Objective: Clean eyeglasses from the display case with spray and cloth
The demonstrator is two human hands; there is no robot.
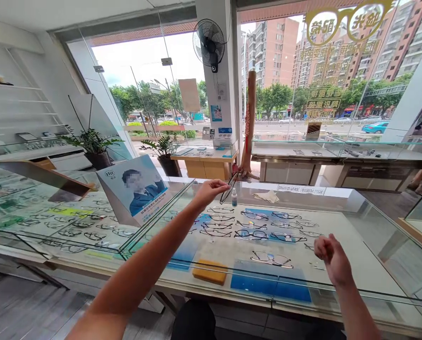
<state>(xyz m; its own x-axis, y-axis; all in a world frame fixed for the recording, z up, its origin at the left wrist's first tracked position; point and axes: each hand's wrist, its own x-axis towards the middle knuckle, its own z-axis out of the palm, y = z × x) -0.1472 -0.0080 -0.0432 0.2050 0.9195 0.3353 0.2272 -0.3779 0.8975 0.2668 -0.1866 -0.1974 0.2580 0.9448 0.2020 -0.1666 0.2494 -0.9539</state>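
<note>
My left hand (211,192) is stretched forward over the glass display counter (338,222), its fingers pinched on a pair of eyeglasses (228,190) held up on edge. Just beyond the glasses stands a small spray bottle (234,198) with a white top. A crumpled pale cloth (267,196) lies to the right of the bottle. My right hand (333,259) hovers above the counter's right part with fingers curled closed; whether anything is inside them is hidden. Beneath the glass, several eyeglass frames (251,234) sit in rows, and one pair (272,259) lies nearer me.
An orange case (210,272) and blue panels (271,285) show at the counter's front. On the left stand a cardboard advertising sign (136,189) and another glass case (72,222). Farther off are potted plants (96,151), a wooden post (249,123) and a wall fan (208,43).
</note>
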